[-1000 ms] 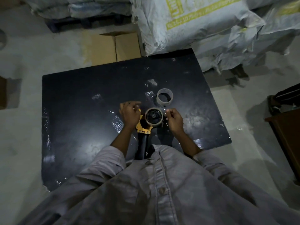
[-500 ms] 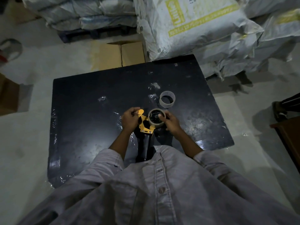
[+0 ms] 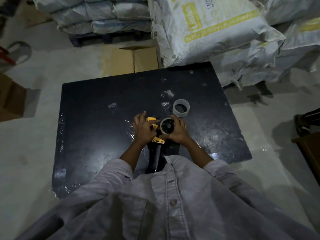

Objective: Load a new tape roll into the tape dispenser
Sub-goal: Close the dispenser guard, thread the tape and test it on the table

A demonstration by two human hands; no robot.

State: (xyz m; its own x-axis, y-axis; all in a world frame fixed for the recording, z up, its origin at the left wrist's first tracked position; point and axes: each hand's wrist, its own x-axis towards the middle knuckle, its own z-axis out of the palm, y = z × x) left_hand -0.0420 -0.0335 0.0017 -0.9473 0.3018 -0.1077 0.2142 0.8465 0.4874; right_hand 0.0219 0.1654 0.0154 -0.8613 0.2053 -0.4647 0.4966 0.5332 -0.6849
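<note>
A yellow tape dispenser [image 3: 156, 139] with a black handle lies on the black table [image 3: 97, 122], handle pointing toward me. A tape roll [image 3: 166, 126] sits on its black hub. My right hand [image 3: 178, 131] wraps the roll's right side. My left hand [image 3: 143, 129] rests on the dispenser's yellow front part with its fingers spread, index finger pointing at the roll. An empty pale cardboard core [image 3: 181, 108] stands on the table just beyond my right hand.
Scraps of clear tape [image 3: 112, 106] lie stuck on the table. Big white sacks [image 3: 207, 30] crowd the table's far right corner; a flat cardboard box [image 3: 135, 61] lies behind it. A brown box [image 3: 10, 101] is at left, a wooden piece [image 3: 310, 153] at right.
My right hand has gone from pinching beside the roll to gripping around it. My left hand's fingers have spread over the yellow frame. The view has shifted down and right.
</note>
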